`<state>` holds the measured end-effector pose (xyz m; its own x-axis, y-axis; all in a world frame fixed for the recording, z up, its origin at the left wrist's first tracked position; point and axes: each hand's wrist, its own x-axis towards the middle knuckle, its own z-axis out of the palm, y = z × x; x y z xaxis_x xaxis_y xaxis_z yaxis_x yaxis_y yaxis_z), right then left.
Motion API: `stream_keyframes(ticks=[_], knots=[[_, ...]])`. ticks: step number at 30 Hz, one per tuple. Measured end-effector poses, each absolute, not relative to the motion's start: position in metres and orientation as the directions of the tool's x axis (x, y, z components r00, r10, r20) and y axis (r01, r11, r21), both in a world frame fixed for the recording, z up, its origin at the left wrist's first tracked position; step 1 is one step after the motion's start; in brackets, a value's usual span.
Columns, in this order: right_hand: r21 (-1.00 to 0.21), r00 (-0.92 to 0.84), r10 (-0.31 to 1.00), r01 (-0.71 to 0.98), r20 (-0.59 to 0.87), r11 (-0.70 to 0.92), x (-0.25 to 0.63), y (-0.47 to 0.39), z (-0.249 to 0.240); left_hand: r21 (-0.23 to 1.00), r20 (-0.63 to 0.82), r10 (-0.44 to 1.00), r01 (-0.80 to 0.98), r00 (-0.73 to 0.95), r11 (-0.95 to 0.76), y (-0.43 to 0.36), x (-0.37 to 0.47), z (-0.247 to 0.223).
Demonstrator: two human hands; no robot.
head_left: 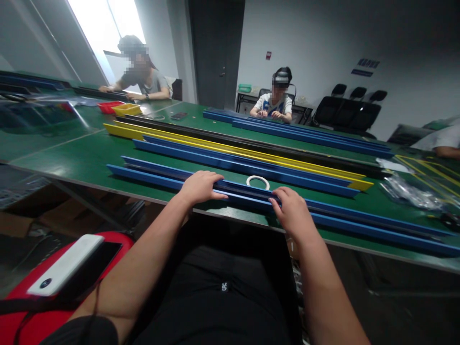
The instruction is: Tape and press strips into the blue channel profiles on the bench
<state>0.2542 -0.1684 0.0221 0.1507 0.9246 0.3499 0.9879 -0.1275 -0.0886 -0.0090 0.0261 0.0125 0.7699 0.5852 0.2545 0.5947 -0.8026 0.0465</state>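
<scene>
While hands [203,186] [290,207] on channel [247,200], logo [224,286] unclear

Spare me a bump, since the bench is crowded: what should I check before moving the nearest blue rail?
1. Left hand on the nearest blue rail: ok.
2. Right hand on the same rail: ok.
3. White ring well away from the rail: not ok, it lies right behind it, between your hands.
4. Dark strip seated along the rail's whole length: cannot tell, your hands hide parts.
5. Rail's right end in full view: not ok, it reaches the picture's edge.
6. Hands of the person opposite away from this rail: ok.
</scene>
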Motion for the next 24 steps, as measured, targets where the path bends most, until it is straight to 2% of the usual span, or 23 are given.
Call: stream_keyframes(ticks=[7, 15, 20, 24], knots=[[-0.007, 0.308, 0.913, 0.948, 0.268, -0.317, 0.236, -0.134, 0.013, 0.054, 0.251, 0.570, 0.577, 0.782, -0.815, 0.025, -0.008, 0.015], [0.006, 0.334, 0.899, 0.937, 0.281, -0.350, 0.250, -0.150, 0.016, 0.117, 0.173, 0.504, 0.490, 0.847, -0.864, 0.020, -0.014, 0.021], [0.011, 0.430, 0.862, 0.894, 0.269, -0.449, 0.285, -0.173, 0.017, 0.062, 0.157, 0.580, 0.579, 0.799, -0.813, 0.017, -0.020, 0.017], [0.002, 0.512, 0.830, 0.851, 0.222, -0.526, 0.302, -0.184, 0.019, 0.016, 0.223, 0.590, 0.602, 0.776, -0.798, 0.007, -0.013, 0.012]])
